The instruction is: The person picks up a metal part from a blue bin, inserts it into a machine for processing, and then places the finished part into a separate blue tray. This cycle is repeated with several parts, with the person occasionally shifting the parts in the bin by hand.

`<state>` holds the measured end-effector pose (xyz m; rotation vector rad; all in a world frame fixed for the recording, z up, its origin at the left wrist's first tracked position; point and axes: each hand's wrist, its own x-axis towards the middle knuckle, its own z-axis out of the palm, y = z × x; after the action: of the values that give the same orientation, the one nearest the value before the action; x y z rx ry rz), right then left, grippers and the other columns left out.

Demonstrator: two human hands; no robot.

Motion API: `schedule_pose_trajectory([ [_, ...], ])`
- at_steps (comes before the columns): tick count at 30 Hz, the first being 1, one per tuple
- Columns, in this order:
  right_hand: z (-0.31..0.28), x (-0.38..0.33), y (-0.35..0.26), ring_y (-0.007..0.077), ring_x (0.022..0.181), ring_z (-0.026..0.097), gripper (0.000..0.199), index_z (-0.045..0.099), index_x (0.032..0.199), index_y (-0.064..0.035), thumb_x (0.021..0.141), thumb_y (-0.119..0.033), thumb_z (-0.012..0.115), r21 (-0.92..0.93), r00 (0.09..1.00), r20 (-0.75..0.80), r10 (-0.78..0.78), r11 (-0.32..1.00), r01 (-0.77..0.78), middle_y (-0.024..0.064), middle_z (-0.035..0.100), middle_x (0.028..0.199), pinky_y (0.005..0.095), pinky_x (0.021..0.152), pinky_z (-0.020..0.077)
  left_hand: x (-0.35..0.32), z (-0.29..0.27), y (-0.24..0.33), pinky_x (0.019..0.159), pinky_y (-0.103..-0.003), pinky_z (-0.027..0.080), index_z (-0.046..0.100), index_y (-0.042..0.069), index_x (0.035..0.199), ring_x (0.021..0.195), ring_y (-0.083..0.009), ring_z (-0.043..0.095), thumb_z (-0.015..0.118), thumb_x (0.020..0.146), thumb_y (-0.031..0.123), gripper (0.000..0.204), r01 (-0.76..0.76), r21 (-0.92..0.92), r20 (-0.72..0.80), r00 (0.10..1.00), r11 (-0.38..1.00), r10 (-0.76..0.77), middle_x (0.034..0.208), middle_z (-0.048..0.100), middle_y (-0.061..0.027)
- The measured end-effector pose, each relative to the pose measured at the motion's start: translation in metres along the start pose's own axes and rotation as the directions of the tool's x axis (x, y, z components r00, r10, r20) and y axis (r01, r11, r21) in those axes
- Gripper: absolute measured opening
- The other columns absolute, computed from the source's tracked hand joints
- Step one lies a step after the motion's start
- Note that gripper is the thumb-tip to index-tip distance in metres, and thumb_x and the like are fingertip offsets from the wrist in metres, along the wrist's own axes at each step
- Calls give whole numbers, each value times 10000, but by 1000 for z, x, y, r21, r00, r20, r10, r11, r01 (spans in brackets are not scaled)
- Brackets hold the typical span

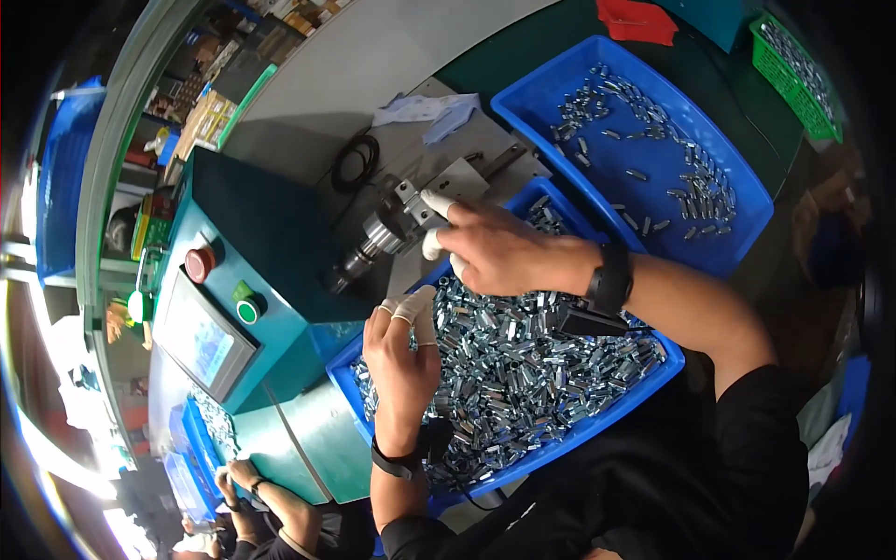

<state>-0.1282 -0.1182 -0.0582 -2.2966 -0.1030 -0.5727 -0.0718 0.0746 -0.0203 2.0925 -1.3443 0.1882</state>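
My right hand (499, 247), with white finger cots on its fingertips, reaches over to a metal fixture block (415, 201) beside the machine's round steel spindle (378, 233). Its curled fingers are at the block's near end; whatever lies between them is hidden. Lower and to the left, my left hand (401, 350) also wears white cots. Thumb and fingers are pressed together above the left part of a blue bin (597, 411), and I cannot make out what they hold. Small shiny metal sleeves (523, 364) fill this bin in a heap.
A teal machine housing (266, 233) with a screen (201, 345), red knob (198, 264) and green button (247, 311) stands left. A larger blue tray (644, 149) holds scattered metal parts. Far right is a green basket (793, 79). Another person's hands (243, 476) show lower left.
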Motion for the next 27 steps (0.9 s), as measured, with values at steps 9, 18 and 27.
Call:
schedule_pose_trajectory([
  [9, -4, 6, -9, 443, 1209, 439, 241, 616, 979, -40, 741, -53, 584, -63, 993, 116, -36, 997, 43, 343, 394, 1341, 463, 1031, 345, -10, 1, -5, 673, -351, 482, 665, 15, 898, 726, -272, 611, 685, 754, 10, 146, 26, 109, 263, 963, 994, -54, 778, 648, -113],
  [18, 2, 6, 3, 400, 1149, 508, 190, 625, 925, -41, 738, -23, 594, 84, 1000, -13, 18, 996, -17, 265, 485, 1286, 421, 970, 411, -14, 2, -6, 682, -392, 448, 666, 29, 897, 739, -311, 577, 712, 739, 118, 187, 119, 175, 257, 953, 977, -162, 755, 607, -110],
  [27, 2, 10, 12, 322, 911, 622, 150, 625, 917, -26, 772, -19, 592, 103, 965, -253, 60, 994, -35, 139, 646, 986, 389, 797, 494, -13, 5, -13, 708, -401, 446, 640, 31, 920, 792, -317, 574, 710, 699, 77, 236, 198, 155, 284, 929, 968, -236, 813, 608, -116],
])
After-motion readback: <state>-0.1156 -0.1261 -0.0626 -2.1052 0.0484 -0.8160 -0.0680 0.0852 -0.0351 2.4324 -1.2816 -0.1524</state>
